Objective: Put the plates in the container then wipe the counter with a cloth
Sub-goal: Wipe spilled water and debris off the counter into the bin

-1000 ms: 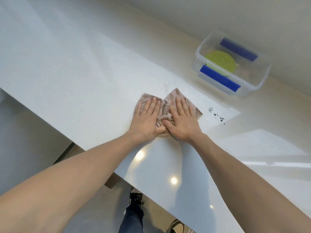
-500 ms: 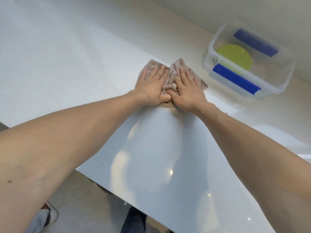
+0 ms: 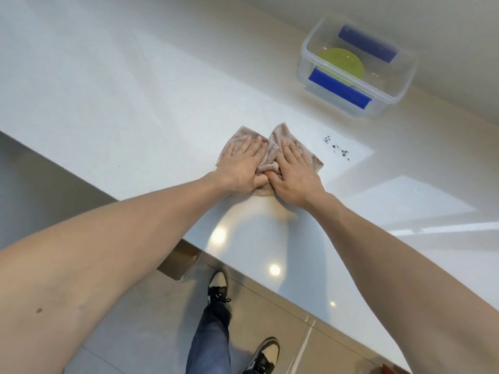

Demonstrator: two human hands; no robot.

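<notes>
We have both palms flat on the cloth (image 3: 267,165), a crumpled beige-pink rag lying on the white tabletop (image 3: 129,85) not far from its near edge. Our left hand (image 3: 241,166) covers the cloth's left half, fingers straight and spread, pressing down rather than gripping. Our right hand (image 3: 294,174) does the same on the right half, fingers extended and pointing away from us. The two thumbs nearly meet in the middle, where the fabric bunches up into a ridge between the hands. Neither hand is curled round anything.

To the right of the cloth, apart from it, we see a small scatter of dark crumbs (image 3: 337,147) on the tabletop (they sit between the cloth and the box). Farther back and to the right, near the wall, stands the clear plastic container (image 3: 402,85) with its lid off and a blue clip (image 3: 339,89) on its near side and another on its far side. Inside it lies a yellow-green plate (image 3: 341,62), flat on the bottom; whether more than one plate is stacked there we cannot tell.

Below the tabletop's edge we see the tiled floor (image 3: 270,314), our leg in blue jeans (image 3: 210,336), and two black-and-white sneakers, one (image 3: 217,288) stepping forward and the other (image 3: 263,354) nearer the bottom of the view. Ceiling lights reflect as bright spots on the glossy surface near us.
</notes>
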